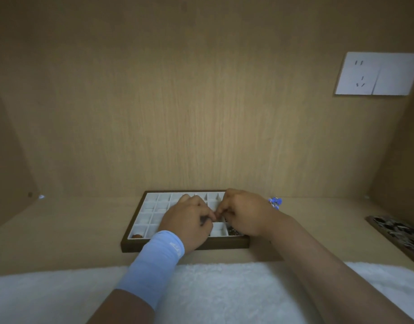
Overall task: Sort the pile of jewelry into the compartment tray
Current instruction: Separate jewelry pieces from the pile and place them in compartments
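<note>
White-lined tray [224, 244] noted; left hand [189, 222] and right hand [244, 213], grips pinched on tiny piece [215, 216], judged light, slippery; fingertip hold advised.

Surface: light wood-grain desktop [61, 230], running back to a wood panel.
Middle: compartment tray [185, 247], dark frame, white cells, flat on the desktop near the back panel.
Right of tray: small blue jewelry piece [275, 202], just beside the tray's far right corner.
Right edge: dark flat slab [398, 232] with a speckled top, possibly another tray, cut off by the frame.
Front: white fluffy cloth [224, 288] across the near edge.
</note>
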`<action>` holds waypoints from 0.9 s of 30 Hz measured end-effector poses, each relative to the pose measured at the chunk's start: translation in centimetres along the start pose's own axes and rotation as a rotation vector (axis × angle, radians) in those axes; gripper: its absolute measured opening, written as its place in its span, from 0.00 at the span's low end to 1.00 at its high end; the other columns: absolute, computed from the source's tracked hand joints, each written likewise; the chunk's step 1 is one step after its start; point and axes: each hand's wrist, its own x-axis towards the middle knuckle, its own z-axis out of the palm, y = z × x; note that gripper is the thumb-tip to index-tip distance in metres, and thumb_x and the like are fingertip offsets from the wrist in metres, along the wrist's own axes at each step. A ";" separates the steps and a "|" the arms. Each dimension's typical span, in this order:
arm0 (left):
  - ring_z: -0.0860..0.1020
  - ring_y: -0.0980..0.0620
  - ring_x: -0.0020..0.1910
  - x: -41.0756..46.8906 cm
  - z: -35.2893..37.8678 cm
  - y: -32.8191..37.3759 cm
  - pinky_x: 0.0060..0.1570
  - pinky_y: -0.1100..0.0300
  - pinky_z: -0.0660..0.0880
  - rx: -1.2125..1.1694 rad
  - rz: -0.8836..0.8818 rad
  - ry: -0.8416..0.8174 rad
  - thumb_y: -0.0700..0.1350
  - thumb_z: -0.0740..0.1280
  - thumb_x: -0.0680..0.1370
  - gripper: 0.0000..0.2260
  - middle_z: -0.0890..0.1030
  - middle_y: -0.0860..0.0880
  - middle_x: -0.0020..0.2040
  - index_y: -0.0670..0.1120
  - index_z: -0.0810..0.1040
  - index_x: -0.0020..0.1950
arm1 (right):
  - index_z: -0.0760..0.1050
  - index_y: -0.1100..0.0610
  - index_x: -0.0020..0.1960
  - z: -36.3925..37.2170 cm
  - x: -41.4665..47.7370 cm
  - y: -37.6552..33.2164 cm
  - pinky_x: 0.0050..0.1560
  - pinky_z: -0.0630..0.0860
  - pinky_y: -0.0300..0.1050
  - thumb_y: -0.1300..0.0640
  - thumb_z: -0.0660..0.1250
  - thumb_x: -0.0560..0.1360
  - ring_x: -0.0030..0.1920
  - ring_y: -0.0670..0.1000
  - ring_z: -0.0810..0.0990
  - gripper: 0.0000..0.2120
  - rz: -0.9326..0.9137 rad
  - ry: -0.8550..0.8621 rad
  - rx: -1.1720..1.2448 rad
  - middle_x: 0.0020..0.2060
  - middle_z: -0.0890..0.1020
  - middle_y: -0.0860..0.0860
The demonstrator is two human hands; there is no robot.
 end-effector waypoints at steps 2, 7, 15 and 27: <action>0.69 0.57 0.55 0.0 0.1 0.0 0.52 0.61 0.71 0.005 0.008 -0.009 0.49 0.64 0.77 0.09 0.75 0.60 0.51 0.58 0.84 0.50 | 0.83 0.43 0.56 0.4 0.0 0.2 0.52 0.75 0.47 0.58 0.61 0.77 0.53 0.51 0.76 0.17 0.001 0.002 -0.018 0.50 0.77 0.49; 0.69 0.58 0.56 0.0 0.1 0.3 0.54 0.61 0.71 0.005 0.015 -0.022 0.51 0.63 0.78 0.10 0.74 0.59 0.52 0.58 0.84 0.52 | 0.83 0.44 0.57 0.2 0.0 0.3 0.50 0.71 0.44 0.58 0.60 0.78 0.55 0.50 0.75 0.17 0.014 -0.010 0.001 0.52 0.76 0.49; 0.68 0.56 0.60 0.0 -0.2 0.8 0.61 0.58 0.69 0.123 -0.005 -0.063 0.55 0.62 0.78 0.11 0.73 0.60 0.58 0.58 0.82 0.55 | 0.83 0.46 0.53 -3.9 -1.3 3.6 0.54 0.76 0.45 0.59 0.62 0.80 0.53 0.46 0.78 0.13 0.224 0.176 0.142 0.53 0.80 0.43; 0.70 0.55 0.59 5.2 1.3 6.0 0.60 0.59 0.68 -0.070 0.040 -0.038 0.48 0.63 0.79 0.08 0.78 0.56 0.55 0.56 0.80 0.54 | 0.83 0.44 0.40 -4.6 -3.1 8.9 0.54 0.80 0.44 0.61 0.70 0.75 0.48 0.46 0.82 0.13 0.439 0.027 0.213 0.43 0.84 0.43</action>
